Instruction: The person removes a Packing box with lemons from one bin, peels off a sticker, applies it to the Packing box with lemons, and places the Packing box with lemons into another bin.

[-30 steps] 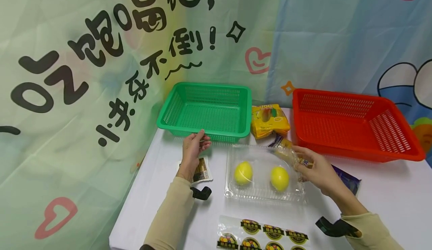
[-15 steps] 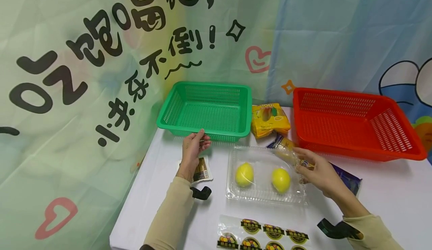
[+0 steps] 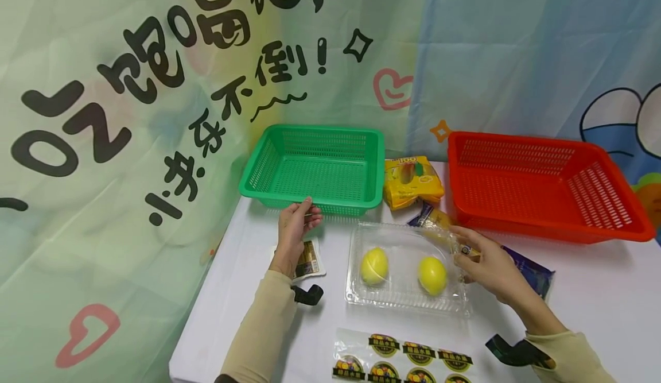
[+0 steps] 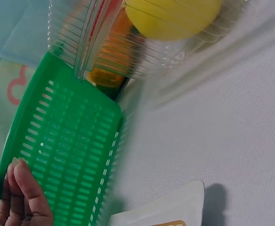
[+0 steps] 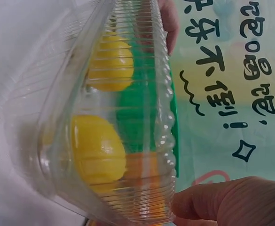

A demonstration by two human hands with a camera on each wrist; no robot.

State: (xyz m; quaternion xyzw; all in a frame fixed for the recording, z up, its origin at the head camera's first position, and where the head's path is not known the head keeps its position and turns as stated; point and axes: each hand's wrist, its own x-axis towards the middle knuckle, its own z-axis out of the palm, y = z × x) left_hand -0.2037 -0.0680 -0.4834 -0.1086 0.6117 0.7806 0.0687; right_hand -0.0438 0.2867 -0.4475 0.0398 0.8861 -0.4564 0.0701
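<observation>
My right hand (image 3: pixel 488 265) grips the right edge of a clear plastic clamshell box (image 3: pixel 397 298), with the thumb (image 5: pixel 217 200) along its ribbed rim in the right wrist view. Inside the box, one yellow lemon (image 3: pixel 374 266) sits on the left and another lemon (image 3: pixel 432 275) on the right. Whether the box touches the table cannot be told. At the front rim of a green basket (image 3: pixel 315 204), my left hand (image 3: pixel 296 228) has loosely curled fingers and holds nothing visible. Contact between that hand and the rim is unclear.
A red basket (image 3: pixel 542 233) stands at the back right. Between the baskets lies a yellow snack bag (image 3: pixel 413 182), with dark blue packets (image 3: pixel 532 271) behind my right hand. A small white packet (image 3: pixel 310 259) lies by my left wrist, and a sticker sheet (image 3: pixel 403 360) in front.
The clear box with its lemons has shifted very slightly to the right with my right hand. My left hand has stayed in place. The view has tilted a little.
</observation>
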